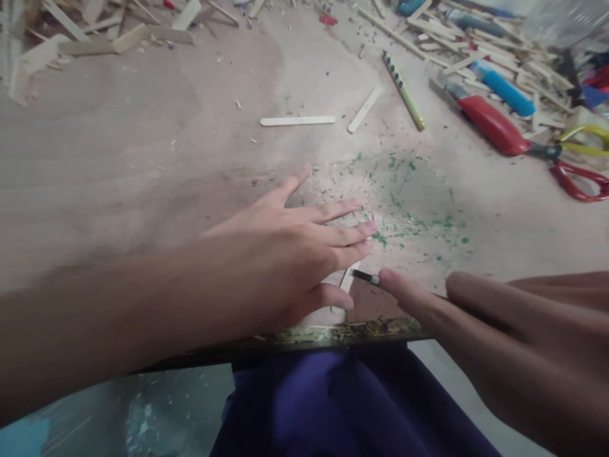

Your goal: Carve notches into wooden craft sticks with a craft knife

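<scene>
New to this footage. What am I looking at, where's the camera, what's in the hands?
There is no machine here: one head-worn camera looks down at a person's two bare hands over a wooden board. The left hand lies flat, fingers spread, pressing pale craft-stick pieces onto the board. The right hand holds a thin dark blade, its tip by those pieces; the index finger runs along it. Also on the board: a loose craft stick, a striped pencil, a red-handled cutter, scissors, stick offcuts and green flecks.
</scene>
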Demonstrator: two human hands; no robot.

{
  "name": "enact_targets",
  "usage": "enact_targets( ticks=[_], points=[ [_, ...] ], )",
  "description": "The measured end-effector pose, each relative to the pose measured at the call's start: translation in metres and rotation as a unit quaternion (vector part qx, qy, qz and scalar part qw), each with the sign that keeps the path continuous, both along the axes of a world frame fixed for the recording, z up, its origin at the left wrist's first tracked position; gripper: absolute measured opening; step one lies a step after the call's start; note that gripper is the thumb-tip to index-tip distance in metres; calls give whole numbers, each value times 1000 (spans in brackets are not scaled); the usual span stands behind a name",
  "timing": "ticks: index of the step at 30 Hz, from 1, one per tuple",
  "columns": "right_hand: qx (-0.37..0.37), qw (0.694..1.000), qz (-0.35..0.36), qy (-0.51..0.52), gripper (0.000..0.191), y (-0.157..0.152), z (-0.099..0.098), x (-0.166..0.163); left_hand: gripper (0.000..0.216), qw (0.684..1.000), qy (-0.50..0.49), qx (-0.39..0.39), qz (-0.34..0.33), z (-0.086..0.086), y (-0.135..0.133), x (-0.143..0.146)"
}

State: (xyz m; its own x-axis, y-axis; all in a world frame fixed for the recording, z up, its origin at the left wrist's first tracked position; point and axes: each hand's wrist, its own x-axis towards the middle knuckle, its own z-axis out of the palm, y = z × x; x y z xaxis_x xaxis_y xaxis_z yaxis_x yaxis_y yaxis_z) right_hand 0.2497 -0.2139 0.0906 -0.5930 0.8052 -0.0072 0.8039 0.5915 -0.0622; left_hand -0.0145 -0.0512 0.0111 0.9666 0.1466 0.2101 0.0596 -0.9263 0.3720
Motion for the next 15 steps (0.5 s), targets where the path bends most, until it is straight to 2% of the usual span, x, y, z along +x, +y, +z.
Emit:
enact_targets(
  ticks=[2, 4, 7, 12, 15],
  points=[
    [-6, 999, -5, 41, 59, -4, -11, 11, 43, 1000, 11, 0, 4, 2, 0, 0],
    [-25, 996, -3, 81, 75, -7, -23, 22, 45, 1000, 19, 5, 5, 3, 0, 0],
    [-21, 995, 3, 94, 83, -11, -37, 34, 47, 1000, 18, 10, 0, 4, 0, -1],
    [-27, 996, 21, 84, 76, -5, -40, 42, 43, 1000, 17, 6, 3, 5, 0, -2],
    [-15, 993, 32, 109, 62, 2, -39, 41, 42, 1000, 9, 0, -4, 5, 1, -1]
  ],
)
